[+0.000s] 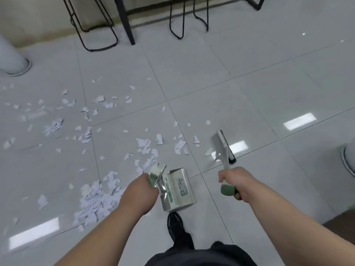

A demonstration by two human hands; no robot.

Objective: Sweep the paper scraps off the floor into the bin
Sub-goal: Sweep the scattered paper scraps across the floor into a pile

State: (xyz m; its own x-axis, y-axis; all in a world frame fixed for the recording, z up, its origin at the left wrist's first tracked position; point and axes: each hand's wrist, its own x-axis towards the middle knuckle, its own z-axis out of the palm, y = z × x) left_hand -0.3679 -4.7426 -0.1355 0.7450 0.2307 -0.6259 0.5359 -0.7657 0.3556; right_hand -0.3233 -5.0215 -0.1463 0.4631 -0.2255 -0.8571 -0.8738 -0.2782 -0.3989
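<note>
White paper scraps (99,196) lie scattered over the grey tiled floor, thickest in a pile at the lower left and in a looser band across the middle. My left hand (138,192) grips the green handle of a white dustpan (177,189), which rests on the floor in front of my shoe. My right hand (235,184) holds the green handle of a broom (223,148); its black-bristled head touches the floor to the right of the scraps. No bin that I can identify is in view.
Black metal chair and table legs (126,20) stand along the far wall. A grey round base (13,58) sits at the far left and another round base (348,160) at the right edge. My black shoe (174,223) is just behind the dustpan.
</note>
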